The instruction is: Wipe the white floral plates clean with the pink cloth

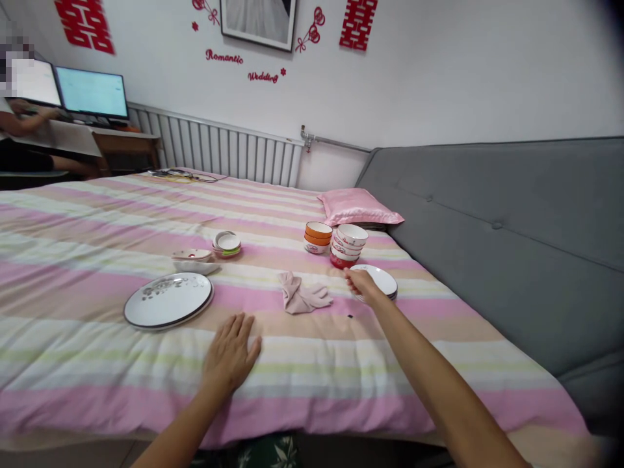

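My left hand lies flat and open on the striped bedcover, fingers stretched, holding nothing. My right hand reaches forward with its fingers closed on the near rim of a small stack of white plates. Just behind the plates stand two stacks of bowls, one orange and one red and white. A crumpled beige cloth lies between my two hands.
A large patterned white plate rests at the left, with small dishes and saucers behind it. A pink pillow and grey headboard lie right. A person sits at a desk with monitors far left.
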A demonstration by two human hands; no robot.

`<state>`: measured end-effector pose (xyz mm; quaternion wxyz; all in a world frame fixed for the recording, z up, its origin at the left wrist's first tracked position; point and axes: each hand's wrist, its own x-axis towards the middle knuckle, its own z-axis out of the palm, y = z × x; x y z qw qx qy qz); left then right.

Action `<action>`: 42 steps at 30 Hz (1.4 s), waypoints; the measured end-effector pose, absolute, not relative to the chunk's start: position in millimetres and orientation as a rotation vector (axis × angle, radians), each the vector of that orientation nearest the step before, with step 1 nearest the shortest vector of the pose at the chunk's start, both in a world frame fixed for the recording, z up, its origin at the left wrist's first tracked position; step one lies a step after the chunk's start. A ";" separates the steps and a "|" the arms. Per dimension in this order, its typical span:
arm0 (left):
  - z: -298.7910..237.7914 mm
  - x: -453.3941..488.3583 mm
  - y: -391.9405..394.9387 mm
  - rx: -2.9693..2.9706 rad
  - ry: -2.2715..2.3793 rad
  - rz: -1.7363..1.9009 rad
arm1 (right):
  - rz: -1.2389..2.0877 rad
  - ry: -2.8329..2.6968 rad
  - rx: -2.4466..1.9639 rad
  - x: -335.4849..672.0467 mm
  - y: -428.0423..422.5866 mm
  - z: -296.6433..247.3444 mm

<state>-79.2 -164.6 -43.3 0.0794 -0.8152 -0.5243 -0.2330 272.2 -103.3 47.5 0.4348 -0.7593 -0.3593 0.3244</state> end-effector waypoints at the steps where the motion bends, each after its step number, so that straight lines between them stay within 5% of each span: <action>1: -43.6 -79.4 -164.7 -2.439 -1.567 -0.705 | 0.864 -0.969 -1.921 259.8 -96.4 45.4; 15: -43.8 -77.8 -168.7 -2.398 -1.601 -0.657 | 0.471 -1.689 -1.945 142.5 -41.1 -23.8; 27: -28.4 -82.2 -152.5 -2.050 -1.622 -0.972 | 0.426 -1.950 -1.663 152.6 -27.7 -42.4; 35: -17.5 -134.6 -110.3 -1.806 -2.056 -0.383 | 0.490 -1.909 -1.654 153.8 -28.0 -45.6; 42: -28.6 -154.1 -123.9 -1.880 -2.053 -0.308 | 0.537 -1.898 -1.628 155.8 -28.9 -46.9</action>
